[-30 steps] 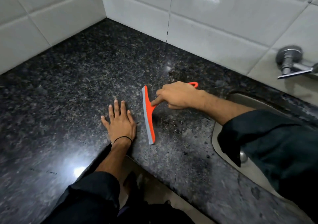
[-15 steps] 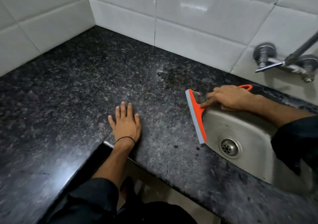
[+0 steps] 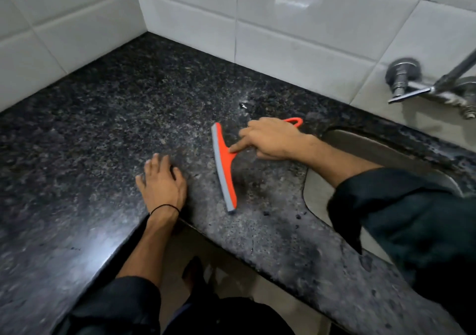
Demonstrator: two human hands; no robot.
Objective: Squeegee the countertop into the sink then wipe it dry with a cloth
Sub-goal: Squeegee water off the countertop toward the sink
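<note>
Bracing on the counter (image 3: 77, 133), left hand (image 3: 162, 182) lies flat w/ fingers spread, holding nothing. Squeegee (image 3: 223, 166) sits just right of it, blade down on the stone. Right hand (image 3: 270, 139) is closed round the handle, forefinger out along the neck. Best keep even pressure & blade edge flat, pulling rightward to the sink (image 3: 316, 195), still well right of the blade.

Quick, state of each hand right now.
Left hand: open, resting flat on the countertop, holding nothing.
Right hand: closed on the squeegee handle.
</note>
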